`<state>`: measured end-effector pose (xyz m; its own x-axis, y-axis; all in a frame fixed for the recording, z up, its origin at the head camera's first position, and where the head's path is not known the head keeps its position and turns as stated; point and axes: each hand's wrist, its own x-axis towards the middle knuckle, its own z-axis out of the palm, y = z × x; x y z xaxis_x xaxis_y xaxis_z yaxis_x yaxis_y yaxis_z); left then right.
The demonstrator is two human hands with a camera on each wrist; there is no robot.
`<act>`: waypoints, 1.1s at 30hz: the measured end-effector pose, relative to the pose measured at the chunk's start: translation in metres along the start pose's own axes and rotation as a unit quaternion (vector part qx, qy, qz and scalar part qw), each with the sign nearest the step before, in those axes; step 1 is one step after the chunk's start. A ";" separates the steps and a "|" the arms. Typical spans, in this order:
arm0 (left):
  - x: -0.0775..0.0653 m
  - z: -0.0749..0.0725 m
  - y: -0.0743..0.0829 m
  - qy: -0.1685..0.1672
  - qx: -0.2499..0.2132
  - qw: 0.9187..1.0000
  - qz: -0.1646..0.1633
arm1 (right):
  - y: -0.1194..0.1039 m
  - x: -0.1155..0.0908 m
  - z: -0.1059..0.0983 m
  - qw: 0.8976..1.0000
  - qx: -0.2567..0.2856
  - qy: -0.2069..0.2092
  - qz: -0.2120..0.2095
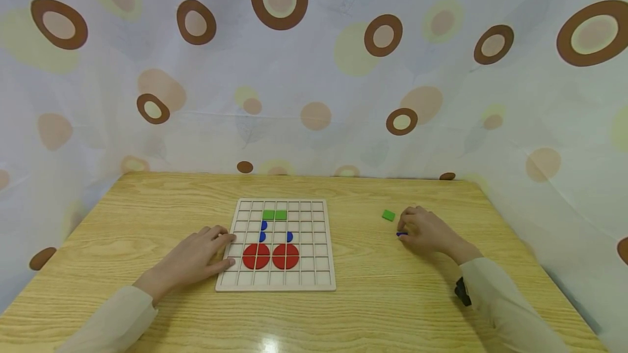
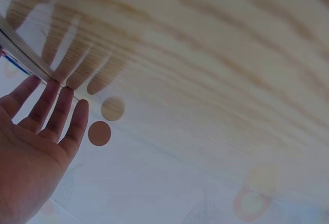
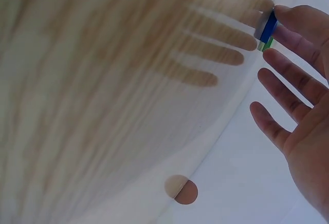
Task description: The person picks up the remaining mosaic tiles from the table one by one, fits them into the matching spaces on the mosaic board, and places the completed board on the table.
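Note:
A white grid board (image 1: pixel 314 279) lies on the table, and my left hand (image 1: pixel 196 255) rests at its left edge with fingers extended. Within the board's cells sit two red discs made of quarter pieces (image 1: pixel 256 256), several blue half-round pieces (image 1: pixel 290 237) and two green squares (image 1: pixel 268 214). To the right of the board my right hand (image 1: pixel 426 230) pinches a small blue piece (image 3: pixel 269 28) between thumb and index finger, at the tabletop. Its full outline is partly hidden by the fingers. A loose green square (image 1: pixel 388 215) lies just left of that hand.
The wooden table (image 1: pixel 363 309) reaches back to a patterned curtain (image 1: pixel 314 80) with brown rings and dots, which also hangs along both sides. A black band (image 1: pixel 462 292) shows at the right wrist, below the sleeve.

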<state>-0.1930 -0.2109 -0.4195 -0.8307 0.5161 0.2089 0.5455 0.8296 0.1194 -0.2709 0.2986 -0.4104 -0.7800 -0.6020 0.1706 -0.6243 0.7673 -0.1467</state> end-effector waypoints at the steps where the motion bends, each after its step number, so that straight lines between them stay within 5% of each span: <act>1: 0.000 0.000 0.000 0.000 0.001 1.000 0.000 | 0.000 0.000 0.000 1.000 0.000 0.000 -0.002; 22: 0.001 0.000 0.000 -0.009 -0.003 1.000 -0.006 | -0.007 0.004 -0.004 1.000 0.003 -0.001 -0.026; 33: 0.001 -0.001 0.000 -0.009 -0.001 1.000 -0.005 | -0.008 0.000 -0.005 0.999 -0.021 0.015 0.030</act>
<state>-0.1935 -0.2108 -0.4188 -0.8383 0.5114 0.1892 0.5369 0.8346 0.1231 -0.2657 0.2937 -0.4041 -0.8136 -0.5490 0.1916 -0.5743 0.8102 -0.1174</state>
